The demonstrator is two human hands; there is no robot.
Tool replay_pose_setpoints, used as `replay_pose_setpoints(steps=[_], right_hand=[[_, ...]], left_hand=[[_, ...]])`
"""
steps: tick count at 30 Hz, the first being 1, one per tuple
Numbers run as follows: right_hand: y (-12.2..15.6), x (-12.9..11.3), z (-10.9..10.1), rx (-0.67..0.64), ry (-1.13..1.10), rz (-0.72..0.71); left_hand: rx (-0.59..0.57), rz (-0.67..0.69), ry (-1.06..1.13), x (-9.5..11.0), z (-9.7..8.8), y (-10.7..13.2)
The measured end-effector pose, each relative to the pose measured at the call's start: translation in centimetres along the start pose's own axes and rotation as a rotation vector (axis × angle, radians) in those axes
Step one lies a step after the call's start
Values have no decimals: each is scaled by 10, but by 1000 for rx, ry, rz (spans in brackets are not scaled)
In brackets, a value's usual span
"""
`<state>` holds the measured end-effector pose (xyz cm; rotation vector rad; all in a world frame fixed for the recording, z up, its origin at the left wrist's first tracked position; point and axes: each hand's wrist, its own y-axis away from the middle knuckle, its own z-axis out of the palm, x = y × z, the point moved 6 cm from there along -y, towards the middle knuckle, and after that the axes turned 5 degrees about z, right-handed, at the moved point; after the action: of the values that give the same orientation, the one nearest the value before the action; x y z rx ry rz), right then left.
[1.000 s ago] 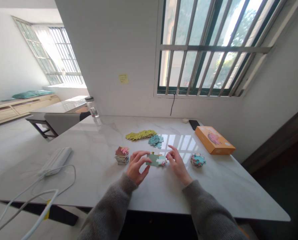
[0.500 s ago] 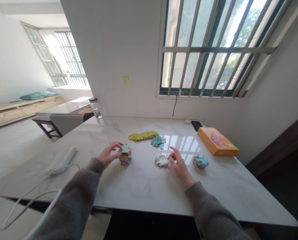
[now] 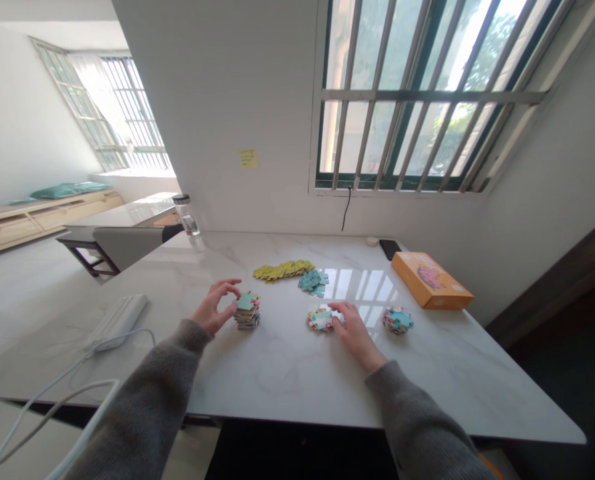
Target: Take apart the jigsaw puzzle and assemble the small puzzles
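My left hand (image 3: 216, 308) is beside a tall stack of jigsaw puzzle pieces (image 3: 247, 315), thumb and fingers apart. A pale green piece (image 3: 248, 301) lies on top of that stack, and the thumb tip is close to its edge. At the right edge of a low pile of puzzle pieces (image 3: 319, 319) rests my right hand (image 3: 353, 333), fingers curved with a gap between thumb and forefinger. I see nothing held in it. Farther right stands another pile of pieces (image 3: 398, 320), a blue one uppermost.
Yellow-green pieces (image 3: 284, 270) lie in a spread row, with blue-green pieces (image 3: 314, 283) at their right end. An orange box (image 3: 431, 280) and a black phone (image 3: 390, 250) are at the back right. On the left are a white power strip (image 3: 122, 320) and a bottle (image 3: 186, 216).
My left fingers have come off the top of the tall stack and opened. My right forefinger has lowered from a raised position toward the low pile. The view has shifted slightly.
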<state>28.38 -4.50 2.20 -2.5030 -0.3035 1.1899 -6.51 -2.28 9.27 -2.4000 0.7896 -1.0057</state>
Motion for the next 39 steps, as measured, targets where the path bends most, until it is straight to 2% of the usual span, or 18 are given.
replay_pose_setpoints(steps=[2, 4, 6, 8, 10, 13, 15, 17, 20, 28, 35, 39], right_hand=[[2, -4, 4, -63, 58, -52], [4, -7, 7, -124, 89, -70], [6, -9, 9, -160, 110, -66], [7, -9, 9, -178, 126, -55], [8, -9, 9, -187, 137, -53], [8, -8, 9, -186, 138, -62], [8, -8, 9, -185, 127, -71], [8, -9, 8, -178, 105, -78], [7, -13, 4, -154, 50, -83], [9, -26, -1, -158, -134, -143], [4, -8, 4, -178, -324, 74], [3, -8, 6, -206, -401, 97]], left_hand=[[77, 102, -50, 30, 0, -4], [100, 179, -40, 60, 10, -6], [53, 239, 19, 86, 33, -8], [-22, 280, 75, 102, 64, -7], [-74, 292, 127, 107, 98, -7], [-128, 261, 110, 98, 145, -9], [-145, 232, 63, 89, 167, -11], [-156, 208, 32, 82, 181, -14], [-161, 206, 32, 79, 186, -15], [-76, 259, 84, 84, 174, -13], [-83, 321, 139, 90, 170, -8], [1, 298, 97, 84, 167, -9]])
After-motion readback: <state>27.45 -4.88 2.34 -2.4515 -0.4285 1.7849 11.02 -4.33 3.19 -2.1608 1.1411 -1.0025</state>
